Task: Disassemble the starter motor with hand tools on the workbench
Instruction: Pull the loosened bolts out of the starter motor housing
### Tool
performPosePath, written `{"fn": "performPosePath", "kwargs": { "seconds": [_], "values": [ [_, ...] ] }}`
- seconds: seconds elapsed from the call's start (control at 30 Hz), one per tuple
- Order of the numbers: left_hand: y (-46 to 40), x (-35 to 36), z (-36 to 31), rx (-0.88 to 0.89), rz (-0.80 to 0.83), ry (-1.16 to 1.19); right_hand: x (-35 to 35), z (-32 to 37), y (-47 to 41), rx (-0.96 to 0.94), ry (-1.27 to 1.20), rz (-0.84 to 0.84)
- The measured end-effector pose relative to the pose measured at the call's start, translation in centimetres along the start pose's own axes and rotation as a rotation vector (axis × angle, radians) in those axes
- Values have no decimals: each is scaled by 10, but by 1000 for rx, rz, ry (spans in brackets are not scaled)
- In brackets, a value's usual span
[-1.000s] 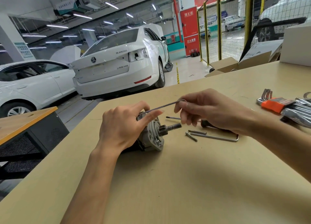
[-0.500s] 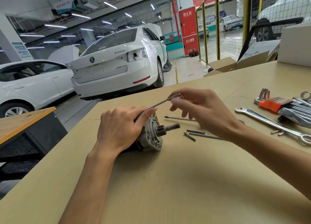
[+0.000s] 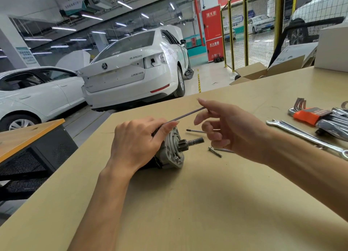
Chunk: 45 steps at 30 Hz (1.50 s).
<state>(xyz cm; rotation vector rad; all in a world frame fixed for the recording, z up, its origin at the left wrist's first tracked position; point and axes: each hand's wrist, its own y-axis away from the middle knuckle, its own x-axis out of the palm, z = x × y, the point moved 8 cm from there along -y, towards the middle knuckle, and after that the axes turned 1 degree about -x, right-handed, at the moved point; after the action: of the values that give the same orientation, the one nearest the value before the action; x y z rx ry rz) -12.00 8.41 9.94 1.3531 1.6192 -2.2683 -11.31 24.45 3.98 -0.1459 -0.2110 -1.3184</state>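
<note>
The starter motor [image 3: 173, 151] lies on its side on the tan workbench [image 3: 188, 203], with its pinion shaft pointing right. My left hand [image 3: 137, 143] grips the motor body from above, thumb laid along the top of the aluminium nose housing. A long thin hex key [image 3: 186, 115] slants from the top of the motor up to the right. My right hand [image 3: 229, 130] pinches the key's raised outer end at the fingertips, the other fingers loosely curled. The key's lower end is hidden behind my left thumb.
A loose bolt [image 3: 214, 152] and a screwdriver tip [image 3: 194, 131] lie just right of the pinion. Further right are a combination wrench [image 3: 301, 136] and a hex key set in an orange holder [image 3: 310, 115]. A white box [image 3: 331, 47] stands at the back right.
My right hand has swung the hex key's outer end upward and a little to the right. My left hand has stayed on the motor. The wrench has come into sight.
</note>
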Motion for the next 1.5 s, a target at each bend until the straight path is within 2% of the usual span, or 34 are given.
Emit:
{"fn": "performPosePath", "kwargs": {
  "seconds": [0.13,0.23,0.3,0.37,0.53,0.7,0.93,1.13,1.27,1.37,1.43,1.5],
  "values": [
    [0,0,0,14,-4,5,10,-12,5,188,-170,111],
    [0,-1,-1,21,-6,8,14,-10,3,185,-351,150],
    [0,-1,-1,17,-3,1,14,-10,1,164,-381,148],
    [0,-1,-1,5,2,-2,11,-9,-1,102,-253,110],
    [-1,-2,-1,-12,15,0,1,7,2,-170,284,-53],
    [0,-4,1,-46,5,4,11,28,13,-553,641,-193],
    [-1,1,8,-130,37,51,18,32,20,-687,712,-174],
    [-3,-4,1,-15,-7,53,15,37,24,-799,838,-195],
    [-3,-1,2,-3,9,74,12,34,19,-768,817,-184],
    [-2,-1,3,-7,2,63,14,34,19,-726,710,-134],
    [-1,-1,2,-10,3,63,12,34,17,-638,563,-108],
    [-1,0,2,-16,13,62,12,28,11,-463,372,-24]
  ]
}}
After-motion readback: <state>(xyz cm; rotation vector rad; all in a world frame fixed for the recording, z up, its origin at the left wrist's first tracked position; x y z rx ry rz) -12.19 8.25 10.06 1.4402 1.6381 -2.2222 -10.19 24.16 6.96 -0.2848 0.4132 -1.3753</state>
